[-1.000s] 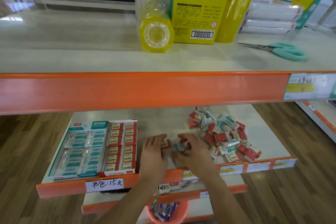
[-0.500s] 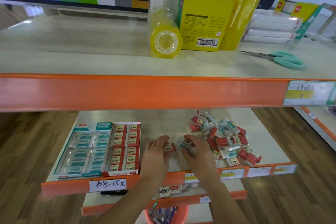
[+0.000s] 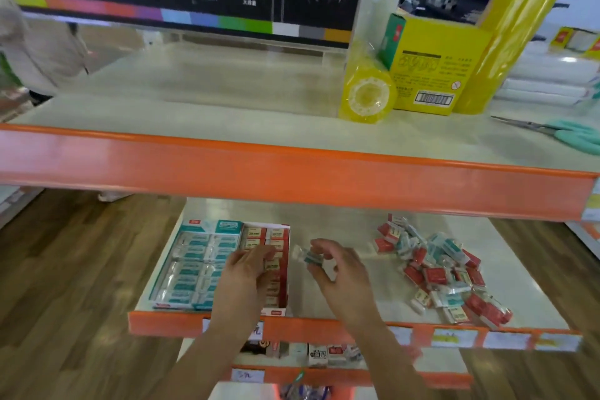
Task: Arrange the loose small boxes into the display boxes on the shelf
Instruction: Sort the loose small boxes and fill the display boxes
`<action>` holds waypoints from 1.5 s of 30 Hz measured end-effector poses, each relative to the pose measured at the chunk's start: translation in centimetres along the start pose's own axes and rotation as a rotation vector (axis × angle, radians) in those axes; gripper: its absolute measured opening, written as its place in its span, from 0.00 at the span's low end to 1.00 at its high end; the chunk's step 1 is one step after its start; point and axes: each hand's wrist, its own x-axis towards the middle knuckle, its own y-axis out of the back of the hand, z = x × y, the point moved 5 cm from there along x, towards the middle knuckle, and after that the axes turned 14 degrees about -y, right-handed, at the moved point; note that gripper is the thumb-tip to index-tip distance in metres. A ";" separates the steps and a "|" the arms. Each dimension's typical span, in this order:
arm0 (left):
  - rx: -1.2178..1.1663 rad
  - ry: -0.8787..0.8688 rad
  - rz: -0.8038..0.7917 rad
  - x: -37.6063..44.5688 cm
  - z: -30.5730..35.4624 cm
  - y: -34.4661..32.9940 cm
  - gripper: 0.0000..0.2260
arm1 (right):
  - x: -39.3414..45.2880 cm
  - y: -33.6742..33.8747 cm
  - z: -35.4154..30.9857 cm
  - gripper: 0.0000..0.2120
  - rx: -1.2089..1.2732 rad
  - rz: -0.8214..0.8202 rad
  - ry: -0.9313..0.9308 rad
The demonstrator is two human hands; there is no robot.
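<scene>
Two cardboard display boxes sat side by side at the left of the pale lower shelf board point(image 3: 341, 224): the teal-and-white display box point(image 3: 194, 265) looked full, and the red-and-white display box point(image 3: 276, 269) touching its right wall showed filled rows where my arm did not hide it. My left hand point(image 3: 246, 273) lay over the red box with fingers curled; whether it pinched a box I could not tell. My right hand point(image 3: 337, 269), just beside that box, pinched a small teal-and-white wrapped box point(image 3: 311, 257) between thumb and fingertips. Judged well along, but not done: a loose heap of small red and teal boxes point(image 3: 444, 273) remained at the right, well apart from the displays. Shelves had orange front rails point(image 3: 292, 172); wood-plank floor point(image 3: 65, 269) below. Frame was motion-blurred.
</scene>
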 end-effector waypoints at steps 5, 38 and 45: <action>0.043 0.008 -0.098 -0.1 -0.7 -0.4 0.21 | 0.3 -1.8 -1.7 0.17 0.006 -0.034 -0.029; 0.236 0.267 0.034 -4.0 -8.2 6.1 0.13 | -0.2 -12.5 -11.8 0.08 -0.444 -0.225 0.255; 0.236 0.164 0.053 -2.8 -6.8 5.5 0.14 | 0.1 -9.9 -9.5 0.07 -0.247 -0.155 0.187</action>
